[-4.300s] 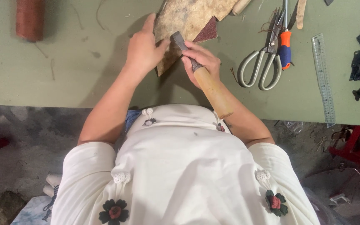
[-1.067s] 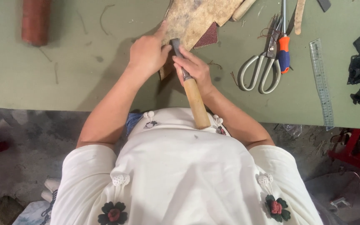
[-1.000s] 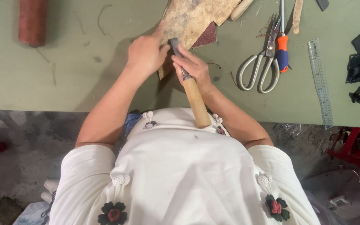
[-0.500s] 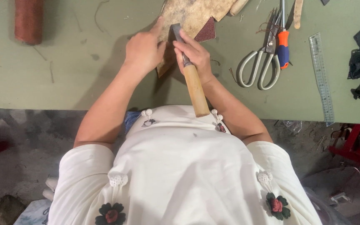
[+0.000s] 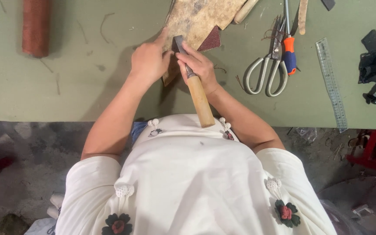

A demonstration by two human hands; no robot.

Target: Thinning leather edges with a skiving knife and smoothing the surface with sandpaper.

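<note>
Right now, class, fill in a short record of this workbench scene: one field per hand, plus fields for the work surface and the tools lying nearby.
left hand: pressing flat on the tan, worn leather piece
right hand: gripping the wooden-handled metal-bladed chisel, blade on the leather
surface: green table
right of hands: large grey metal scissors, orange-and-blue handled tool, clear plastic ruler
far left: reddish-brown roll

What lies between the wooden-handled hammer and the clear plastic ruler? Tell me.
In the head view: large metal scissors and an orange-handled tool lie between the wooden-handled hammer and clear plastic ruler.
</note>
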